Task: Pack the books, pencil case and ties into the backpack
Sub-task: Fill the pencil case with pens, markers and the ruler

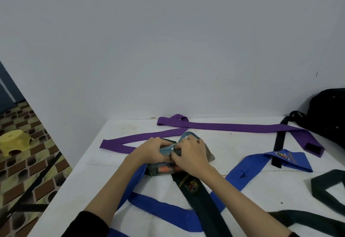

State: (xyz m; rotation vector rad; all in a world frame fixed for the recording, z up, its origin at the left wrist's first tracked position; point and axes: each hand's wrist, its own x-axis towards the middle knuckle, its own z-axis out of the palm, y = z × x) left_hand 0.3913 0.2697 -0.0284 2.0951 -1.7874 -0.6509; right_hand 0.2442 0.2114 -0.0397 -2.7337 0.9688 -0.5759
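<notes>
Mid-table (93, 154), both hands' fingers (166, 146) pinching pencil case (160, 169)

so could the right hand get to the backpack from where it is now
Probably yes, once free: the right hand is gripping the pencil case, but only ties lie flat between it and the backpack at the table's far right.

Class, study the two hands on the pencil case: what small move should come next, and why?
Probably finish closing the pencil case: the right hand pinches at its top edge while the left hand grips it, and orange items still show through its side. The backpack sits far right.
</notes>
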